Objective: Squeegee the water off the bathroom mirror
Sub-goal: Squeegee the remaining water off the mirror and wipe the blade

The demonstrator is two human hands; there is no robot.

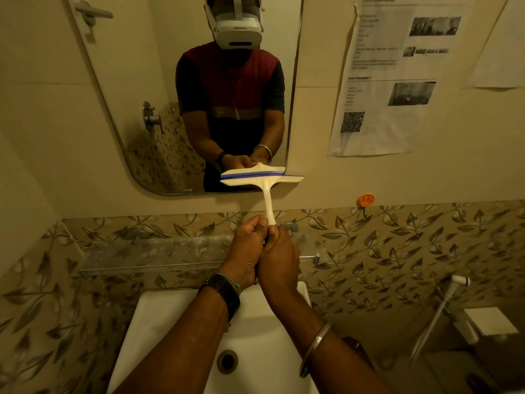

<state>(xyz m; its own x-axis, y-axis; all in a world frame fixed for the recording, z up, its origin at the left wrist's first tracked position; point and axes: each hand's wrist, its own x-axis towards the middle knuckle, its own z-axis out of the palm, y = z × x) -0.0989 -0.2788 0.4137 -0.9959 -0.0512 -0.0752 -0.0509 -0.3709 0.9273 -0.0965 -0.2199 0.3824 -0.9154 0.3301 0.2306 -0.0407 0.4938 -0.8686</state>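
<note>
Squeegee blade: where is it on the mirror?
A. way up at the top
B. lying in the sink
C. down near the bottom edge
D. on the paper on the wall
C: the squeegee has its blade across the lower right of the mirror, near the bottom edge, while the left hand and right hand grip its handle below.

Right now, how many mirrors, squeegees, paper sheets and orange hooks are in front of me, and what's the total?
Mirror: 1
Squeegee: 1
Paper sheets: 2
Orange hook: 1
Total: 5
</note>
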